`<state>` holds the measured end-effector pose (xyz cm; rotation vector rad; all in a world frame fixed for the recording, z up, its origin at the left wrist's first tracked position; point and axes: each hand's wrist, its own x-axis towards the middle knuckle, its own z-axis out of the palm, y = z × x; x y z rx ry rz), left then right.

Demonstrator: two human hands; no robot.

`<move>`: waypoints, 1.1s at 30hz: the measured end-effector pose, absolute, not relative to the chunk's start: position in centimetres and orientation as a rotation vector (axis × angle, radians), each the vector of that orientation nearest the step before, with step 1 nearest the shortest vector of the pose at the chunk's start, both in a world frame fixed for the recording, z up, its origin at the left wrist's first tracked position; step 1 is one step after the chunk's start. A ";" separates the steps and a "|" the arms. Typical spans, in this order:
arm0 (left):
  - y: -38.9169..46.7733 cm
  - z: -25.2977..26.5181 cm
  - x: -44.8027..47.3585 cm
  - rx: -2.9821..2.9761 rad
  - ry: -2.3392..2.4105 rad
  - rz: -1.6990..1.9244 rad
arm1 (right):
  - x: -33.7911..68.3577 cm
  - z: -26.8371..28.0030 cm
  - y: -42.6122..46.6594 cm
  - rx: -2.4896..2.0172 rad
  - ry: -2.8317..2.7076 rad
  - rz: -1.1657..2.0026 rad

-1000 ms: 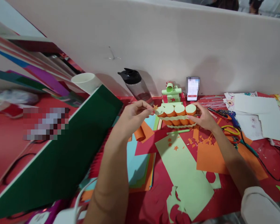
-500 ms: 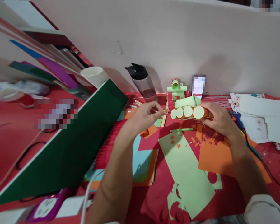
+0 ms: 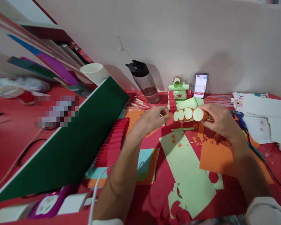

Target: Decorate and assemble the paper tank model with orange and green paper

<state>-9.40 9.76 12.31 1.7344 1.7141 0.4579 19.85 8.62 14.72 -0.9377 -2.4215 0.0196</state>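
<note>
My right hand (image 3: 217, 120) grips the right end of an orange paper track (image 3: 184, 118) with a row of several pale green discs on its side, held above the table. Just off its left end, my left hand (image 3: 155, 118) is closed in a pinch; whatever lies between its fingertips is too small to make out. Behind the track stands a green and red paper tank model (image 3: 179, 95) with a red star and a rolled tube on top. A thin green paper roll (image 3: 182, 129) lies below the track.
A water bottle (image 3: 145, 82) and a propped phone (image 3: 200, 85) stand by the wall. Green paper (image 3: 187, 175), orange paper (image 3: 216, 159) and small scraps cover the front. A blue glue gun (image 3: 239, 118) lies right, its cable trailing. A green board (image 3: 67, 143) leans on the left.
My left hand has moved slightly right, closer to the track's left end, and its fingers have turned downward. My right hand keeps its hold on the track; the view has shifted a little.
</note>
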 end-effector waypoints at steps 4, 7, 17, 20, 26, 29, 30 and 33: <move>9.6 12.4 -9.0 1.771 1.747 0.435 | 19.8 14.7 8.6 -0.933 -2.420 0.020; 9.6 12.3 -8.8 1.809 1.715 0.424 | 19.7 14.7 8.6 -0.924 -2.416 0.022; 9.5 12.7 -8.1 1.791 1.671 0.387 | 19.6 14.6 8.7 -0.897 -2.421 0.035; 9.5 12.9 -7.9 1.770 1.657 0.379 | 19.6 14.5 8.7 -0.896 -2.420 0.036; 9.5 12.8 -7.8 1.803 1.586 0.422 | 19.7 14.6 8.7 -0.890 -2.413 0.039; 9.4 12.7 -7.8 1.808 1.527 0.482 | 19.9 14.6 8.8 -0.908 -2.406 0.049; 9.4 12.7 -7.7 1.800 1.508 0.504 | 19.9 14.6 8.8 -0.919 -2.404 0.053; 9.3 12.7 -7.7 1.787 1.465 0.553 | 20.1 14.7 8.9 -0.946 -2.394 0.064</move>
